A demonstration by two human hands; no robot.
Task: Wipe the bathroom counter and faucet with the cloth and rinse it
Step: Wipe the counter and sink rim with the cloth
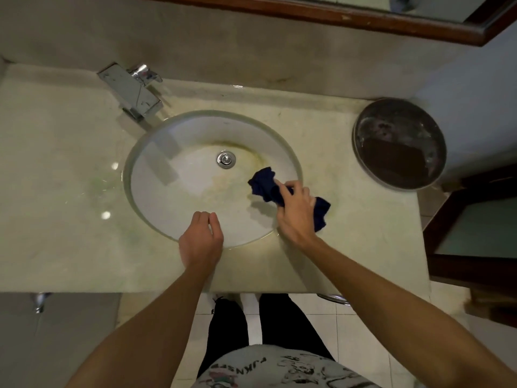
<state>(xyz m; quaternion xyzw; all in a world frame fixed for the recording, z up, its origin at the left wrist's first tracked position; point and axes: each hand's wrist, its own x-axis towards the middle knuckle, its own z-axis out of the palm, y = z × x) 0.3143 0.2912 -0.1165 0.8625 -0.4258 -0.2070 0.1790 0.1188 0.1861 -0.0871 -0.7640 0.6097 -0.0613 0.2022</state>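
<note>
Cloth at the basin's right rim, 2 hands over the sink.

Pale green-veined stone counter (70,169) carries an oval white basin (179,197) with a round chrome drain plug (225,159); a square chrome faucet (131,91) stands at its upper left, and a round dark metal bowl (400,144) sits well apart at the right. Right hand (296,211) grips the bunched dark blue cloth (264,183), which straddles the basin's right rim. Left hand (201,242) hovers at the near rim, fingers loosely curled, holding nothing.

Dim, overhead glare spots on the counter (70,169); wide-angle bending at edges.
</note>
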